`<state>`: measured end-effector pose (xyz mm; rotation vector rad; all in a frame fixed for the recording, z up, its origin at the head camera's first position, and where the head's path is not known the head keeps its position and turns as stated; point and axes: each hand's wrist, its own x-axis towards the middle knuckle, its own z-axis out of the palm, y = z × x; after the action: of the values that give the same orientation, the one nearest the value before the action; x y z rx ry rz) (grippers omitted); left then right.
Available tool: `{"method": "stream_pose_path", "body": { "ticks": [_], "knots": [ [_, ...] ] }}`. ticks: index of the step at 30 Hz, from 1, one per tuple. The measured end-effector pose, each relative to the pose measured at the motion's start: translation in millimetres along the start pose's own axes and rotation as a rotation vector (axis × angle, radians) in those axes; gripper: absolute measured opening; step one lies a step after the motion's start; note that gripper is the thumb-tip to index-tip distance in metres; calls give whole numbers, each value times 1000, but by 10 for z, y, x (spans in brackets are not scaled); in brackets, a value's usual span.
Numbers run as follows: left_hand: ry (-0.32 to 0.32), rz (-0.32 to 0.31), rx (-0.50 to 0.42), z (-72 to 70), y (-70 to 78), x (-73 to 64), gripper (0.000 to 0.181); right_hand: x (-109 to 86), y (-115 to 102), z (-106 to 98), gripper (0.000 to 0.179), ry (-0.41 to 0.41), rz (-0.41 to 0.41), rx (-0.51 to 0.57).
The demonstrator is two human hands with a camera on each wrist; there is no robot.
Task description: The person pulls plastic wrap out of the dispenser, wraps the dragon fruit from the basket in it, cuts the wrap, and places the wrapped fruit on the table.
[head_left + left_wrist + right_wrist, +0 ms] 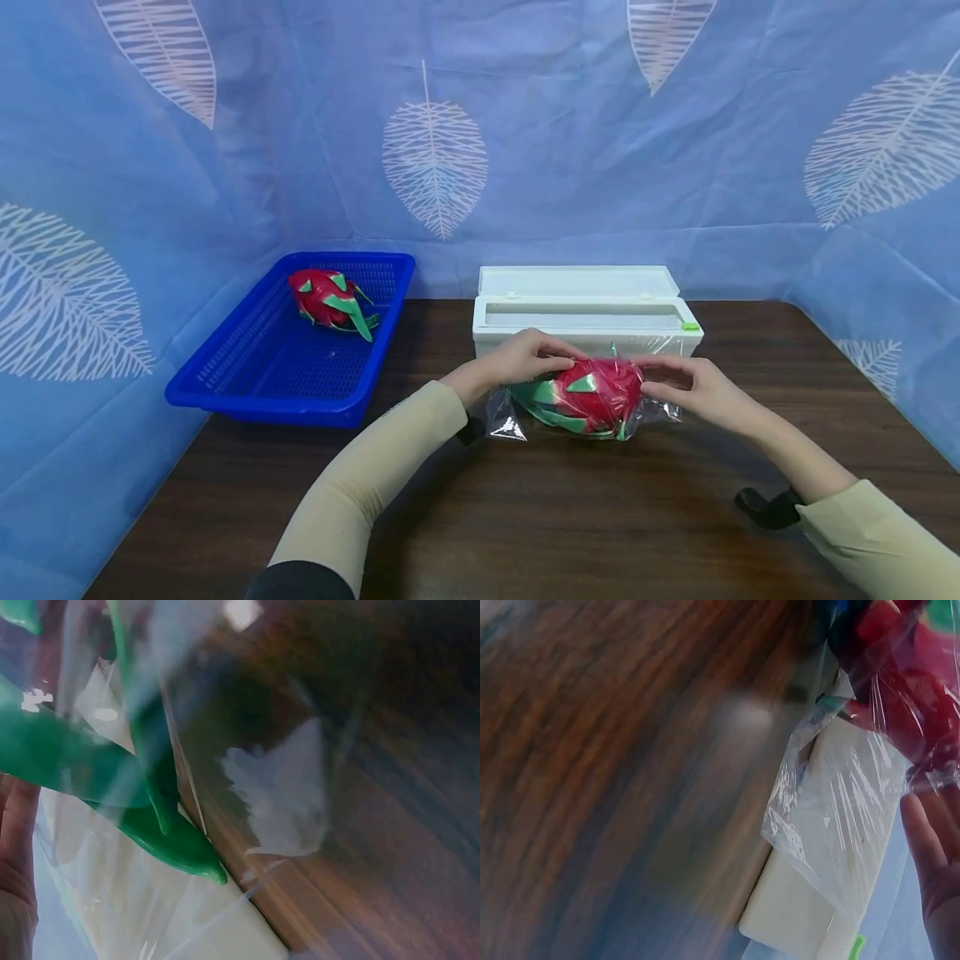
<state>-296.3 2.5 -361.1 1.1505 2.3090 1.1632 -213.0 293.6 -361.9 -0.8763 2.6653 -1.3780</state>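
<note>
A red dragon fruit (600, 396) with green scales is wrapped in clear plastic film (506, 417) in front of a white film box. My left hand (525, 358) grips its upper left side, fingers curved over the top. At the right end, my right hand (701, 387) holds the wrapped fruit between thumb and fingers. Loose film sticks out at both ends. The left wrist view shows green leaf tips (172, 840) through film, with part of the left hand (16, 870). In the right wrist view, loose film (840, 817) hangs beside the right hand (941, 870).
The white film box (577, 283) stands with its lid raised at the table's back edge, a green piece (690, 327) at its right end. On the left, a blue basket (270, 407) holds another dragon fruit (322, 296). Blue leaf-patterned cloth (525, 167) hangs around the dark wooden table (585, 525).
</note>
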Motion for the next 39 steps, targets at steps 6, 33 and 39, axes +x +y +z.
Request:
{"method": "stream_pose_path", "body": {
  "ticks": [6,33,39],
  "knots": [
    [12,-26,-36,14,-19,-2,29,65,-64,66,47,11,109,-27],
    [-22,88,548,-173,75,-798,25,190,-7,56,52,-5,175,21],
    [-190,109,819,-35,-24,-864,34,199,-9,49,50,-19,180,33]
  ]
}}
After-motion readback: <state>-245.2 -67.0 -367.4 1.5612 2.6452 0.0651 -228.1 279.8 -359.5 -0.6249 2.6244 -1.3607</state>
